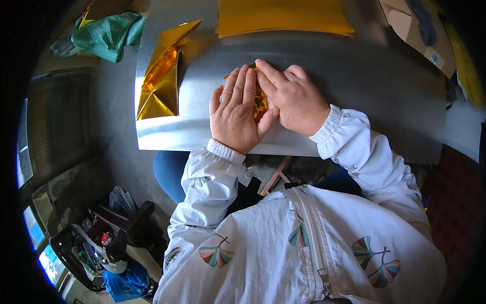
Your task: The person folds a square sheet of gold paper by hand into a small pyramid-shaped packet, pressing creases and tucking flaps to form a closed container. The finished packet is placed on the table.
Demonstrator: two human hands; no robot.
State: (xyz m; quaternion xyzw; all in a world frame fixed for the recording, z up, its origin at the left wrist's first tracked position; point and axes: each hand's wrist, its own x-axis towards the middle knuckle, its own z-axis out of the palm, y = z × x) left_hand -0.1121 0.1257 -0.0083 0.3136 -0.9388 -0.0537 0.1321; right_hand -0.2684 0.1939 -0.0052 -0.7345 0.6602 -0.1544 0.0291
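A small piece of folded gold foil paper (260,103) lies on the metal tabletop, mostly covered by my hands. My left hand (236,109) rests over its left side, palm down with the fingers stretched out and close together. From the right, my right hand (293,93) presses on the same paper, two fingers extended toward the far left and the outer fingers bent. The two hands touch near the paper's middle. Left of them stands a larger folded gold foil piece (167,76), creased and pointed at its far end.
A stack of flat gold foil sheets (283,17) lies at the table's far edge. Past the metal table (374,86) are a green plastic bag (109,33) at far left and a cardboard box (405,23) at far right. A dark chair with bags (126,233) stands lower left.
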